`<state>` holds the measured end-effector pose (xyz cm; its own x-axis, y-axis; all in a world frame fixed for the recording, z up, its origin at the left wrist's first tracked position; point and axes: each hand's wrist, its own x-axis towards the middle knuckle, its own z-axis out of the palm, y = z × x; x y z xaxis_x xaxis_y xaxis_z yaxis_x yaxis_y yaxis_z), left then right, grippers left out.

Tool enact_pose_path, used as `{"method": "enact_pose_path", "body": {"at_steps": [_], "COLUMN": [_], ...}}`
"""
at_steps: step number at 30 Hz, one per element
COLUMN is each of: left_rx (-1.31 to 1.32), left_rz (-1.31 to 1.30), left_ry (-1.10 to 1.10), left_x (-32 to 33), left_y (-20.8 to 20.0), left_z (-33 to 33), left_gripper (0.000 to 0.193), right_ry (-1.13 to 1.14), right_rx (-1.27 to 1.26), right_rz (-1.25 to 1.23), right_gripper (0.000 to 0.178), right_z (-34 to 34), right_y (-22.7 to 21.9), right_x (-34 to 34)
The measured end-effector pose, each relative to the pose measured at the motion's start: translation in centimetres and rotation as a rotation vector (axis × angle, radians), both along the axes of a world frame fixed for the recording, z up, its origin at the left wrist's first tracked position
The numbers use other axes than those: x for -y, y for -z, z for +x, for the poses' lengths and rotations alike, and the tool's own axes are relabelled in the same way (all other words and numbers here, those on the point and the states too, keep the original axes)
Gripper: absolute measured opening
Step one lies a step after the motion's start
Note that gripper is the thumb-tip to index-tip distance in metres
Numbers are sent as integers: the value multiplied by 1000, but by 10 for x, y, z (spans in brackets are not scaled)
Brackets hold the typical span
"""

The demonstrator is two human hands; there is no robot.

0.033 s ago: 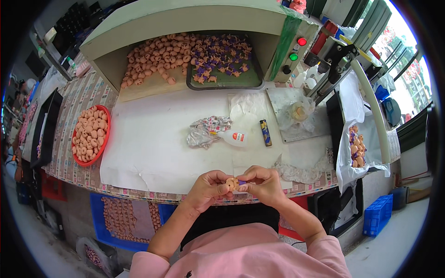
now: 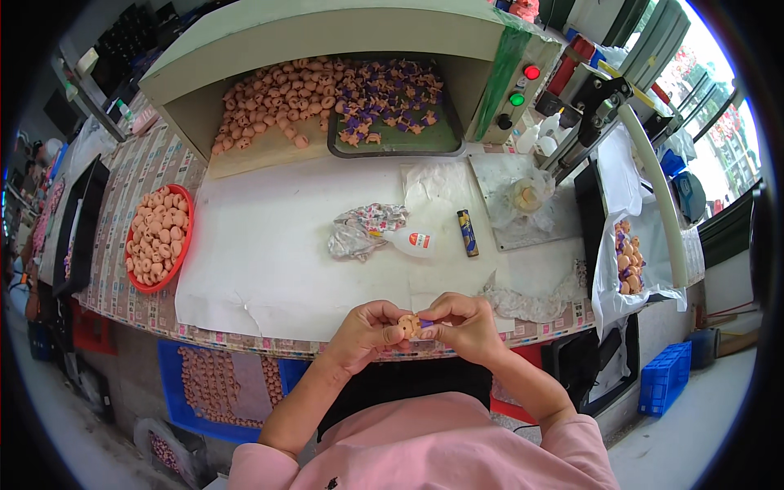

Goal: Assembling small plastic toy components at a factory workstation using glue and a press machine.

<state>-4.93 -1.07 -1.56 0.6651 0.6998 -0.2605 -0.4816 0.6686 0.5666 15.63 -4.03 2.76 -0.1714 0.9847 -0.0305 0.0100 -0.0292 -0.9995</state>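
Note:
Over the table's near edge, my two hands meet around one small doll. My left hand [image 2: 367, 333] pinches its skin-coloured doll head [image 2: 408, 325] between thumb and fingers. Close against it, my right hand [image 2: 462, 327] grips the purple-clothed doll body [image 2: 425, 323], most of which the fingers cover. Head and body touch, though I cannot tell how firmly they are joined. Beyond my hands, a white squeeze bottle [image 2: 411, 242] lies beside a crumpled patterned cloth [image 2: 359, 231], with a dark blue tube [image 2: 467, 233] to their right.
A box-like machine [image 2: 327, 37] at the back shelters loose doll heads [image 2: 278, 94] and a dark tray [image 2: 400, 149] of purple doll bodies. A red basin [image 2: 188, 237] of heads stands left. At right are a press [image 2: 592, 114] and a paper-lined box [image 2: 608, 282] holding dolls.

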Motion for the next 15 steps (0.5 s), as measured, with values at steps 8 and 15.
{"method": "enact_pose_path", "body": {"at_steps": [8, 15], "left_rx": [-142, -190], "left_rz": [26, 19], "left_ry": [46, 83], "left_x": [3, 9], "left_y": [-7, -16], "left_z": [3, 12], "left_gripper": [20, 21], "right_ry": [-58, -15], "right_rx": [54, -22], "right_rz": [-17, -164], "right_gripper": [17, 18], "right_z": [7, 15], "right_y": [8, -8], "right_x": [5, 13]}}
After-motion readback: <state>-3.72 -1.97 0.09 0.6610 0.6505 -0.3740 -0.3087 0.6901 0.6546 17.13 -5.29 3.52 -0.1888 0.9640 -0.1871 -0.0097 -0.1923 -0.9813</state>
